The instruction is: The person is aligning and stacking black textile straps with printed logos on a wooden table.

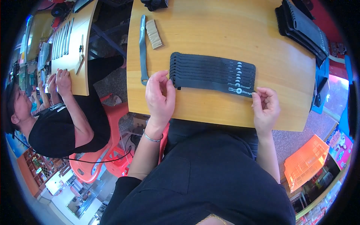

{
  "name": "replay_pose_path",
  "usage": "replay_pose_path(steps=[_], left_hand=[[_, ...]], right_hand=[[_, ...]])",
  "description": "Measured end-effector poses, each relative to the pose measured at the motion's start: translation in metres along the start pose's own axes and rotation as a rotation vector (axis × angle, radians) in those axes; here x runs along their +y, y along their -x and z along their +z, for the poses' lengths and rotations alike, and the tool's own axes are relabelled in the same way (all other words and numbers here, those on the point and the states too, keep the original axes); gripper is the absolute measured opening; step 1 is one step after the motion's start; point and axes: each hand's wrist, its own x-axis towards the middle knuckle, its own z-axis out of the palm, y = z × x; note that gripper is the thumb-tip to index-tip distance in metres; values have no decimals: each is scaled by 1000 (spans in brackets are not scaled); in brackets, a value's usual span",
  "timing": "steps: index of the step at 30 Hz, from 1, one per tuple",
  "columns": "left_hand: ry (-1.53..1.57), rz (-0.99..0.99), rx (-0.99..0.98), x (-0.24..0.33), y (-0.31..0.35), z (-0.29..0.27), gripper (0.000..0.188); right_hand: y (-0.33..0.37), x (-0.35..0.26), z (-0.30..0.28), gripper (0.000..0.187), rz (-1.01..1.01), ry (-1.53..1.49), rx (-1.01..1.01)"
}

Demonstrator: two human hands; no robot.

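Several black storage straps (pixel 210 71) lie in front of me on the table, overlapped in a neat stepped row with their looped ends to the left. My left hand (pixel 160 97) has its thumb and forefinger closed at the left end of the nearest strap. At the lower right corner of the row, my right hand (pixel 267 107) pinches the end of that same strap, its other fingers curled in. One loose strap (pixel 143 50) lies lengthwise at the table's left side. Beside it sits a small tan folded piece (pixel 154 34), perhaps cardboard.
Stacked black straps (pixel 303 32) sit at the table's far right edge, and a dark bundle (pixel 154 3) at its far edge. On the left, a person (pixel 67 120) works at another wooden table (pixel 80 41) holding straps. An orange crate (pixel 305 163) stands low at right.
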Motion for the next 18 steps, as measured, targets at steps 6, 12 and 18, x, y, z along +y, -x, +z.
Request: replay_pose_path(steps=[6,12,18], left_hand=[[-21,-16,4,1,-1,0,27],[-4,-23,12,2,-1,1,27],[-4,-10,19,2,-1,0,25]], right_hand=[[-1,0,0,19,-11,-18,-11],[-1,-1,-1,18,5,-31,-15],[0,-1,-2,16,21,-10,-26]])
